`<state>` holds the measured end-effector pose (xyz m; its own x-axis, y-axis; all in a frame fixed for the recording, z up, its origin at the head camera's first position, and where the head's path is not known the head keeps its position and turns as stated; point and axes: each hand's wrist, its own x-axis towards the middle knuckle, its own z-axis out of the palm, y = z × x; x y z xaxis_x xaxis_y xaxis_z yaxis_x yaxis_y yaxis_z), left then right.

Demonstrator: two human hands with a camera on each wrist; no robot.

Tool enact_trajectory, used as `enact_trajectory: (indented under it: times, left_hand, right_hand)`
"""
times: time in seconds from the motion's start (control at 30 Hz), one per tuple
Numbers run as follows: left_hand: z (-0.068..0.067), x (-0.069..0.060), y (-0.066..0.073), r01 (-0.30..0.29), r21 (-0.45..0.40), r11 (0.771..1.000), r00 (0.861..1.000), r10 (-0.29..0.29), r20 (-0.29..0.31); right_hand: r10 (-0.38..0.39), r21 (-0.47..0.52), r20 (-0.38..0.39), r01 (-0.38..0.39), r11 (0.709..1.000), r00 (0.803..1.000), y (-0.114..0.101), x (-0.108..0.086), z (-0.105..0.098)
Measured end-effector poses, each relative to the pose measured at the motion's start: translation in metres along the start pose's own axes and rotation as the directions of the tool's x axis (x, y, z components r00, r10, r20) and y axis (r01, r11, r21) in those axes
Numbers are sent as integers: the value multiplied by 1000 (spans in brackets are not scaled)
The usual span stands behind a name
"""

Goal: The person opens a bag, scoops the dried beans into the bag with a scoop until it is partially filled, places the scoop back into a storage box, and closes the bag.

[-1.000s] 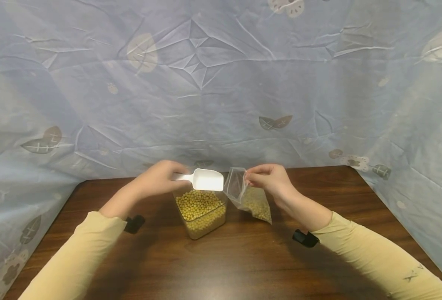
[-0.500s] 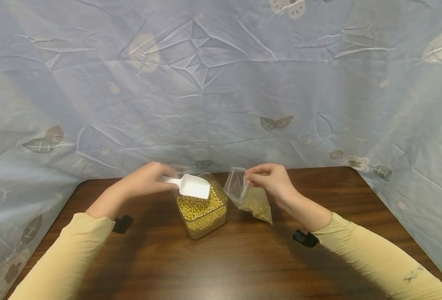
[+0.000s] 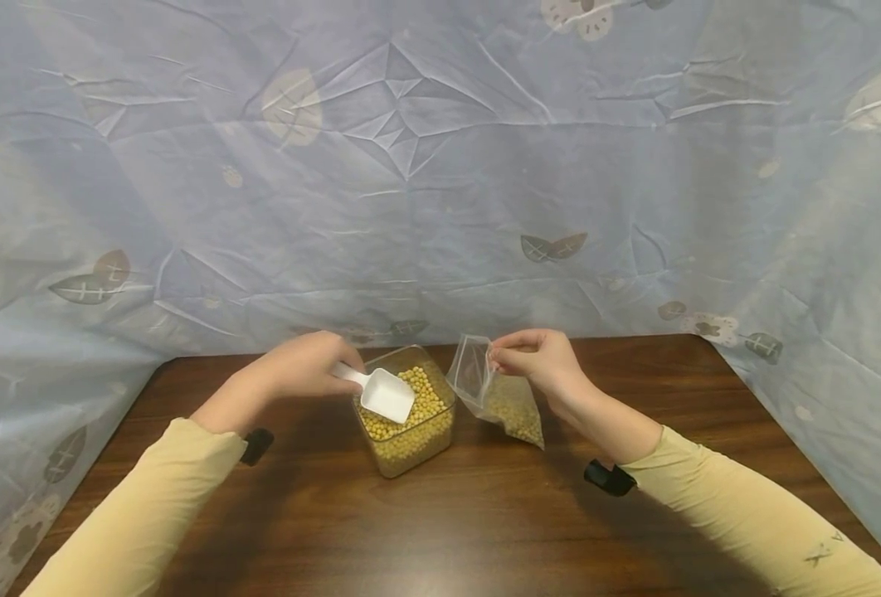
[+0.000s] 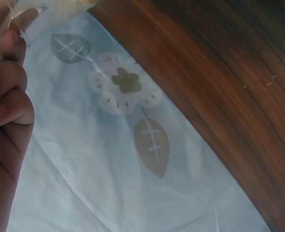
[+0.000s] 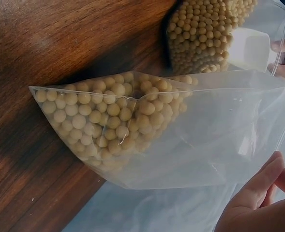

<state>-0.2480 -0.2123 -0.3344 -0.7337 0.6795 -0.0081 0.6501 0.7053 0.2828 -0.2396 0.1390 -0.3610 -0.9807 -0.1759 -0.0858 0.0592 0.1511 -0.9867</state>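
Wears a pale yellow left sleeve (image 3: pixel 138 510) and a matching right sleeve (image 3: pixel 754 506), both softly creased, with slightly uneven cuffs (image 3: pixel 220 441). Leaves the left hand (image 3: pixel 306 365) and the right hand (image 3: pixel 539 363) bare. Bears small dark markings (image 3: pixel 818 555) on the right sleeve, well back from the cuff, including a rough X. Also shows a small, black, blocky left wrist device (image 3: pixel 257 446) and a similar right wrist device (image 3: pixel 609 478), close by the cuffs.
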Motion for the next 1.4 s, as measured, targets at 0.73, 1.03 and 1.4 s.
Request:
enact_trajectory:
  times: [0.73, 1.03, 1.4]
  left_hand:
    - [26, 35, 25, -6, -14, 1000, 989, 8, 146]
    - [35, 33, 22, 1, -33, 999, 994, 3, 110]
    - [29, 30, 14, -35, -175, 984, 995, 51, 90]
  right_hand:
    - [20, 35, 12, -20, 999, 1000, -1, -1, 2]
    - [38, 24, 2, -38, 999, 999, 0, -2, 3]
    - [33, 35, 3, -34, 999, 999, 1, -3, 1]
